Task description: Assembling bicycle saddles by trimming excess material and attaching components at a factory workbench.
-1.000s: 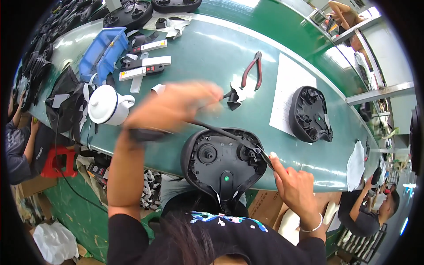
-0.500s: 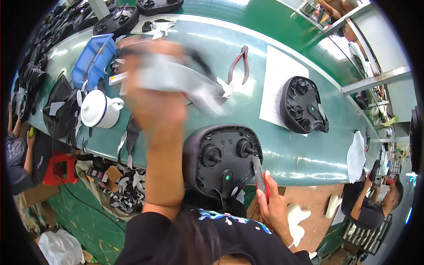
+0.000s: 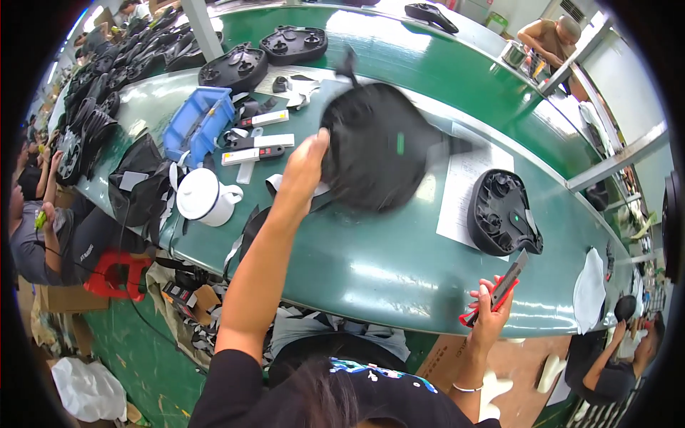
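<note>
A: Nearest the viewer?
B: The right hand (image 3: pixel 491 314), clenched round a red utility knife (image 3: pixel 499 289), blade up, at the green table (image 3: pixel 371 264) edge.
A: Beyond it?
B: The left hand (image 3: pixel 303 167) grips a blurred black housing (image 3: pixel 378 146), raised over the table. A second black housing (image 3: pixel 503 212) lies on white paper (image 3: pixel 464 192); a white mug (image 3: pixel 203 196) stands left.

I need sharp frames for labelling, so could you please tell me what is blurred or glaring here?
Head view: the black housing in the left hand is motion-smeared; glare streaks the green table; fisheye bends its edges; the right hand and red knife look sharp.
</note>
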Action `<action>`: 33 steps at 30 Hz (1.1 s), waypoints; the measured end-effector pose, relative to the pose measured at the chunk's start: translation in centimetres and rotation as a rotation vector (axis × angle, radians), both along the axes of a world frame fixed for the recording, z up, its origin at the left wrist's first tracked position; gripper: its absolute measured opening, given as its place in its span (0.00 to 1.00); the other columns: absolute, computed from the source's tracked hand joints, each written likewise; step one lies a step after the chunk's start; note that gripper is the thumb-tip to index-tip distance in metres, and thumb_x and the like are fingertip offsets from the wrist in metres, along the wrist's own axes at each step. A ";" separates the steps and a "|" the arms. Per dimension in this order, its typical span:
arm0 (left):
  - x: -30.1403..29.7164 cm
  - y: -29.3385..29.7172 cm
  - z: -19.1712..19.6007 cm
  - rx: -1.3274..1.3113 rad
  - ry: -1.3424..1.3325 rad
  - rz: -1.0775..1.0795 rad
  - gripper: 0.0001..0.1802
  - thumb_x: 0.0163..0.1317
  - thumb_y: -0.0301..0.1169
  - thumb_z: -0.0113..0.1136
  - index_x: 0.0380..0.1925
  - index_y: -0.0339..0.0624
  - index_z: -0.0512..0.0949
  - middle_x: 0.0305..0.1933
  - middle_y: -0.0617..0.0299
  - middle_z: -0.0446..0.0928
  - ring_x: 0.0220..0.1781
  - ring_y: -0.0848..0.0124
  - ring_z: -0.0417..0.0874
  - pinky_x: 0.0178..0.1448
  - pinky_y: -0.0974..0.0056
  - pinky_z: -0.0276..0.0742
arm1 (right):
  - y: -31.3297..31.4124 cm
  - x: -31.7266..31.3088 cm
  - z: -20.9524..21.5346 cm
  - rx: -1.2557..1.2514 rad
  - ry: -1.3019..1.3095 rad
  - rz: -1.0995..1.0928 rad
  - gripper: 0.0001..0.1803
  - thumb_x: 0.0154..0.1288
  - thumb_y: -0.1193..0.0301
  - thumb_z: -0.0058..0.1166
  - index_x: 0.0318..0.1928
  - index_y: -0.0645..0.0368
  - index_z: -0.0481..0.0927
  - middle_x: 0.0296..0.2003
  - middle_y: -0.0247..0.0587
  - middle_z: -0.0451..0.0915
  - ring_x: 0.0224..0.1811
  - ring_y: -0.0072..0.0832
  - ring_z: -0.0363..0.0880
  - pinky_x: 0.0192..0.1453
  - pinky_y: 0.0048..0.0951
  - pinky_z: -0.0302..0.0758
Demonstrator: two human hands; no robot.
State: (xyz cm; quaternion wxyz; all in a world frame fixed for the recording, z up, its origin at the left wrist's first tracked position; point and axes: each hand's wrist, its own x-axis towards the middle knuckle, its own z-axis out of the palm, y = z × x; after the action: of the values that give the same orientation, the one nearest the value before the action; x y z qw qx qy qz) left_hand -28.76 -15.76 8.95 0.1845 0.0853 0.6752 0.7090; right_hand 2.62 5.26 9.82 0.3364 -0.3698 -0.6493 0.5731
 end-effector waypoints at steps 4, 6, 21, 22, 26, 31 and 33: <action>1.9 3.8 -4.3 -0.670 0.876 -0.047 0.41 0.52 0.58 0.61 0.57 0.40 0.66 0.54 0.47 0.66 0.59 0.52 0.64 0.58 0.47 0.61 | 0.2 -0.3 -1.4 0.001 -0.008 -0.015 0.25 0.62 0.76 0.54 0.60 0.60 0.65 0.45 0.43 0.75 0.34 0.23 0.78 0.30 0.18 0.75; 5.5 2.7 -4.4 -0.848 1.132 -0.284 0.20 0.56 0.43 0.59 0.45 0.44 0.71 0.46 0.51 0.71 0.53 0.53 0.69 0.51 0.54 0.65 | 0.8 -1.3 -1.5 -0.002 0.002 -0.030 0.26 0.62 0.76 0.54 0.60 0.61 0.65 0.46 0.43 0.75 0.34 0.24 0.79 0.29 0.19 0.75; 8.8 -6.9 1.5 -0.036 0.014 -0.248 0.15 0.69 0.40 0.50 0.34 0.38 0.76 0.37 0.63 0.77 0.39 0.77 0.76 0.38 0.72 0.70 | -0.4 -3.8 -3.3 0.018 0.012 0.277 0.14 0.62 0.70 0.58 0.46 0.61 0.74 0.26 0.36 0.79 0.20 0.19 0.75 0.21 0.19 0.70; 8.5 -6.3 0.8 0.003 0.009 -0.249 0.20 0.70 0.44 0.47 0.41 0.37 0.76 0.42 0.59 0.78 0.45 0.74 0.77 0.45 0.70 0.72 | -0.6 -3.0 -2.5 0.030 -0.059 0.405 0.13 0.60 0.72 0.59 0.43 0.62 0.75 0.27 0.38 0.79 0.24 0.20 0.77 0.24 0.20 0.71; 7.0 -4.9 -1.0 0.223 -0.361 -0.339 0.30 0.68 0.50 0.46 0.53 0.31 0.71 0.53 0.50 0.74 0.57 0.65 0.74 0.61 0.64 0.68 | -0.9 -3.2 -0.3 0.276 -0.128 0.752 0.10 0.52 0.77 0.61 0.36 0.66 0.77 0.40 0.50 0.80 0.42 0.33 0.81 0.44 0.27 0.75; 7.5 -3.2 -0.2 0.021 -0.370 -0.423 0.30 0.59 0.45 0.58 0.53 0.30 0.70 0.50 0.53 0.73 0.47 0.70 0.76 0.53 0.67 0.71 | -0.6 -5.0 -0.4 0.432 0.020 0.933 0.15 0.52 0.78 0.62 0.42 0.66 0.78 0.48 0.55 0.79 0.50 0.40 0.80 0.52 0.31 0.74; 7.6 -3.5 -0.2 -0.036 -0.403 -0.454 0.30 0.56 0.43 0.61 0.52 0.30 0.70 0.48 0.56 0.73 0.43 0.72 0.76 0.50 0.68 0.72 | -1.7 -5.2 0.2 0.395 -0.094 0.907 0.19 0.52 0.77 0.63 0.46 0.65 0.76 0.47 0.52 0.80 0.49 0.40 0.80 0.51 0.32 0.75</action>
State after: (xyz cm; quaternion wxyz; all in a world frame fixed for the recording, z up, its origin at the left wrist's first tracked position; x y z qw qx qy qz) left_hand -21.18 -19.30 8.80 0.4701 0.0884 0.6013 0.6400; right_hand -2.54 3.60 10.04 0.0874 -0.0047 -0.8553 0.5106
